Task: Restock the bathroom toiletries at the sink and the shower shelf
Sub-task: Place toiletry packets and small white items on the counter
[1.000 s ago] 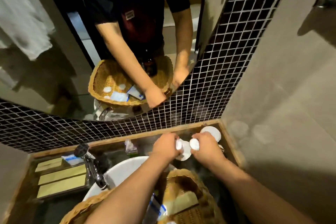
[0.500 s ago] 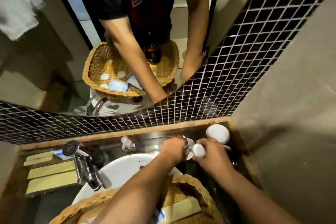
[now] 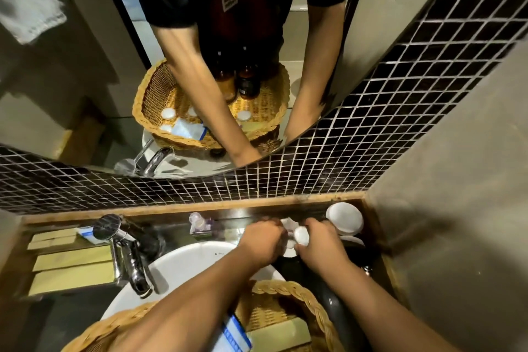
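Note:
My left hand (image 3: pixel 261 240) and my right hand (image 3: pixel 323 243) meet over the dark counter right of the white sink (image 3: pixel 183 268). My right hand grips a small bottle with a round white cap (image 3: pixel 301 236). My left hand is closed around a small white item (image 3: pixel 287 224) beside it; what it is stays hidden by the fingers. A wicker basket (image 3: pixel 294 290) sits on the sink's near rim under my forearms, holding a blue-and-white packet (image 3: pixel 237 334) and a pale bar.
A white round lid or cup (image 3: pixel 344 218) stands in the back right corner. A chrome tap (image 3: pixel 125 257) rises left of the sink, with yellow-green boxes (image 3: pixel 71 260) on a tray further left. A small clear bottle (image 3: pixel 200 224) stands behind the sink. The mirror (image 3: pixel 200 66) shows the basket.
My view has tipped downward and closer to the counter. Both hands stay together at the same spot by the corner, still holding the small white-capped items.

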Motion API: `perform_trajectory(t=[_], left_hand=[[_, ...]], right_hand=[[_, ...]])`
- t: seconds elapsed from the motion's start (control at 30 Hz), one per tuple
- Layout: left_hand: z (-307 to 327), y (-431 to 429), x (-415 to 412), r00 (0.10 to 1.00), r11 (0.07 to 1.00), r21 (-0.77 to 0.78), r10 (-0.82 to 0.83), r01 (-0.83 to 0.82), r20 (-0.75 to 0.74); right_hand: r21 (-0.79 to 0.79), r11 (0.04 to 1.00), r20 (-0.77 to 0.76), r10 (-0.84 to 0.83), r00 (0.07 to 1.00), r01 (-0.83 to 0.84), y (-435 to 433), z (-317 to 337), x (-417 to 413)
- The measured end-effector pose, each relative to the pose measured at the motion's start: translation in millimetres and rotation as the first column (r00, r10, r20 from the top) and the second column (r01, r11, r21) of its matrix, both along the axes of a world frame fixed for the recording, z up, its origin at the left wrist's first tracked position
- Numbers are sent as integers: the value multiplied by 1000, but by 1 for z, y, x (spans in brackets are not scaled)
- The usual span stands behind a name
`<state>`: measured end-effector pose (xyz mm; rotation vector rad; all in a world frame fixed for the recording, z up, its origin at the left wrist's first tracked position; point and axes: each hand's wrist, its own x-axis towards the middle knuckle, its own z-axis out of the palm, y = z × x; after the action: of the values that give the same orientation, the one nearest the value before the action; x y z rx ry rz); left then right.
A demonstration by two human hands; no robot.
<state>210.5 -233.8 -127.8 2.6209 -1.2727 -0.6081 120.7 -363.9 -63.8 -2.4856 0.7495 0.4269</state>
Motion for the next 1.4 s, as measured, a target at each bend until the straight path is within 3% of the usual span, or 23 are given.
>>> perform_trajectory(t=[0.13, 0.33, 0.63, 0.83, 0.93, 1.03, 1.17, 1.23, 1.3, 1.4], left_hand=[[-5, 22, -6, 997, 999, 10, 44, -43, -69], [2, 34, -3, 999, 996, 89, 13, -9, -52], [12, 41, -2, 998, 993, 112, -43, 49, -56], [22, 55, 1, 994, 998, 2, 63, -63, -88], [47, 73, -5, 995, 991, -88, 98, -100, -21], [81, 97, -21, 988, 984, -173, 59, -33, 145], [116, 134, -52, 975, 957, -288, 93, -32, 202], [126, 155, -70, 975, 947, -321, 91, -22, 202], [131, 172, -91, 980, 945, -327, 73, -9, 184], [125, 192, -121, 991, 959, -281, 2, 37, 136]], right_hand=[[28, 999, -71, 40, 997, -38, 8, -15, 14], [-41, 989, -136, 133, 982, -140, 11, -40, 28], [-61, 980, -128, 179, 975, -188, 9, -63, 34], [-98, 969, -134, 212, 968, -226, 10, -66, 33], [-124, 953, -189, 250, 950, -276, 11, -45, 33], [-125, 950, -96, 276, 956, -287, 19, 2, 25], [0, 965, 193, 259, 946, -264, 52, 80, -27], [82, 951, 262, 268, 927, -298, 72, 98, -64], [111, 908, 254, 367, 895, -404, 86, 91, -99], [149, 814, 100, 553, 827, -562, 104, 53, -138]])
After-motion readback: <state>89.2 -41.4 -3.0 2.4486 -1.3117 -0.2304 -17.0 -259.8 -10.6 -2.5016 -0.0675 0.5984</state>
